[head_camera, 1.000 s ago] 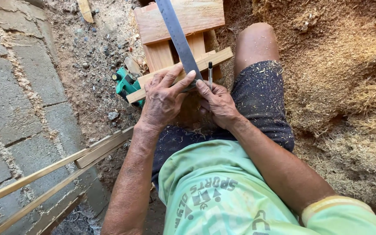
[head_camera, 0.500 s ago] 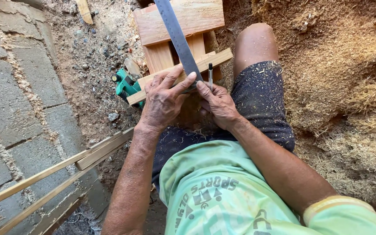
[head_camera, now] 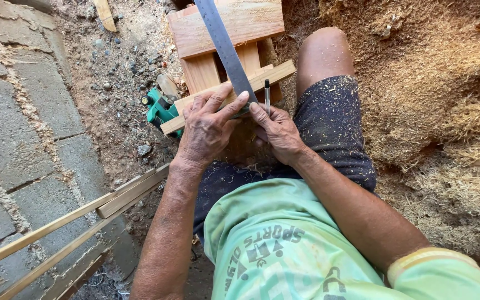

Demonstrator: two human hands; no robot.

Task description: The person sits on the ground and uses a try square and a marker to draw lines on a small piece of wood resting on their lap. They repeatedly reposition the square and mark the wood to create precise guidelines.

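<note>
Single head-worn view, looking steeply down and forward over the person's chest, close above both hands, knee and wooden workpiece (head_camera: 226, 33), paving left, sawdust right

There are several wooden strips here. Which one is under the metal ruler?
The short strip lying across the wooden block, pressed by the left hand. The long strips lie apart on the ground.

An outdoor woodworking spot: heaps of sawdust (head_camera: 445, 83), paving blocks (head_camera: 23, 122), loose wooden strips (head_camera: 84, 214) and a green power tool (head_camera: 159, 108) on bare ground.
</note>
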